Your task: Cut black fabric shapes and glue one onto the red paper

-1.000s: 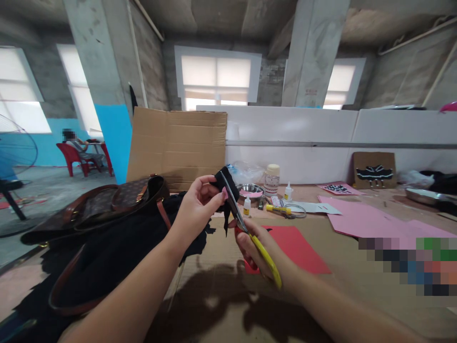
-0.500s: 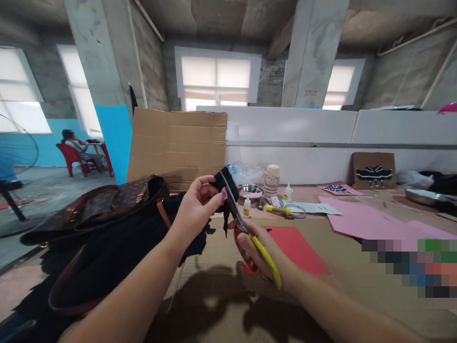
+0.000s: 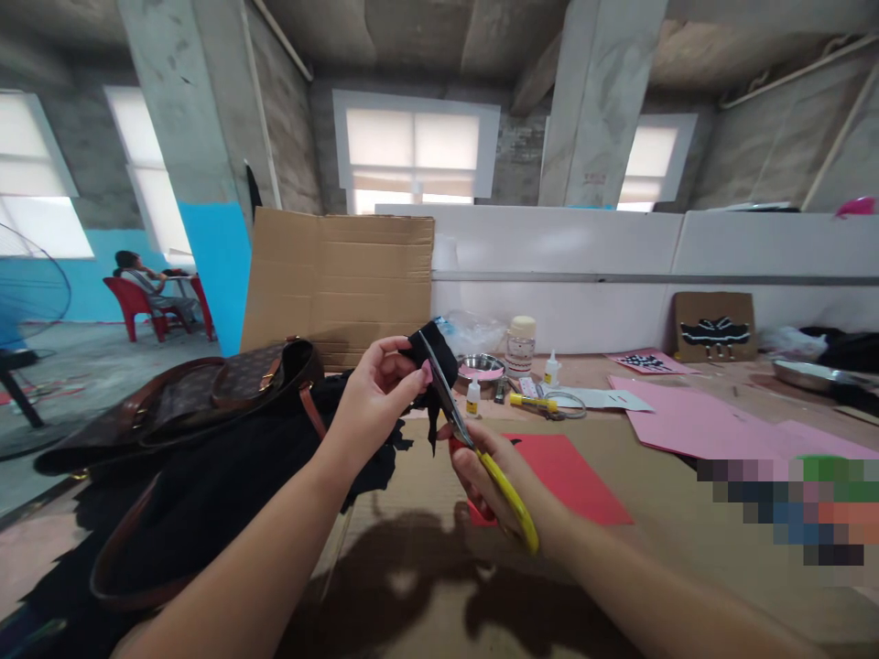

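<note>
My left hand (image 3: 376,389) pinches a piece of black cloth (image 3: 439,355) between thumb and fingers, raised above the table. Something small and pink (image 3: 427,371) shows at the thumb tip; whether it is the nail or a scrap, I cannot tell. In my right hand (image 3: 489,467) are scissors with yellow handles (image 3: 512,499), held from the lower right. Their blades lie across the black cloth, pointing up and left. A narrow strip of the cloth hangs below the blades. Under the right hand lies a red sheet (image 3: 567,476) on the cardboard-covered table.
Left of my arms sit a brown handbag (image 3: 247,380) and a heap of black cloth (image 3: 226,494). Behind the hands stand a metal bowl (image 3: 482,364), a jar (image 3: 521,343) and small glue bottles (image 3: 551,369). Pink sheets (image 3: 707,416) lie rightward. A person (image 3: 147,279) sits far left.
The whole view has shifted very slightly to the right. Both hands keep almost the same pose, with the scissors still across the black cloth.
</note>
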Motion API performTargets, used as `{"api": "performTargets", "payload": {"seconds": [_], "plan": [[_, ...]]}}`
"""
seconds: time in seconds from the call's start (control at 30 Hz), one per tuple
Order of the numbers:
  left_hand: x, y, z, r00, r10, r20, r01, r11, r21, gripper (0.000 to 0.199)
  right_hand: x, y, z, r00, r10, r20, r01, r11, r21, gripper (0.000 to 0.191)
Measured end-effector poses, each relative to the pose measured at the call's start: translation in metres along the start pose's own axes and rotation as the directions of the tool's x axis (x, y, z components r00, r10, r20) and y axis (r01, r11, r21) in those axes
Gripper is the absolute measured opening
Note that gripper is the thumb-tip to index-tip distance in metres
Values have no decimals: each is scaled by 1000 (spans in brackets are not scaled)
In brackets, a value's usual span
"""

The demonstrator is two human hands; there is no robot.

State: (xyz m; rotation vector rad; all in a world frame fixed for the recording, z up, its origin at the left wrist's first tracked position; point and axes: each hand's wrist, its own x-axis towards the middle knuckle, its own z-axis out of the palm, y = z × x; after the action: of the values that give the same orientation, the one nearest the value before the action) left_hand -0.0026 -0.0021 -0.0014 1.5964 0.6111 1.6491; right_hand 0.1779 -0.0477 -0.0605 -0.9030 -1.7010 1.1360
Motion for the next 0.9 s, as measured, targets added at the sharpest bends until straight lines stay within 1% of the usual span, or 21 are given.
{"api": "performTargets", "payload": {"seconds": [0.2, 0.43, 0.53, 0.7, 0.9], "plan": [[2, 1, -2, 1000, 15, -13, -14, 1000, 11, 40, 0, -3, 1, 999, 53, -1, -53, 999, 6, 59], [5, 3, -6, 996, 51, -68, -49, 998, 31, 36, 1, 2, 2, 1000, 11, -7, -11, 1000, 20, 61], [6, 3, -8, 994, 63, -91, -60, 997, 40, 35, 0, 2, 3, 999, 30, -15, -29, 999, 21, 59], [7, 3, -10, 993, 65, -95, -62, 997, 39, 37, -4, -2, 4, 999, 29, 19, -30, 999, 22, 59], [8, 5, -12, 987, 72, -141, -71, 997, 19, 38, -3, -1, 5, 998, 63, 7, -63, 997, 38, 59]]}}
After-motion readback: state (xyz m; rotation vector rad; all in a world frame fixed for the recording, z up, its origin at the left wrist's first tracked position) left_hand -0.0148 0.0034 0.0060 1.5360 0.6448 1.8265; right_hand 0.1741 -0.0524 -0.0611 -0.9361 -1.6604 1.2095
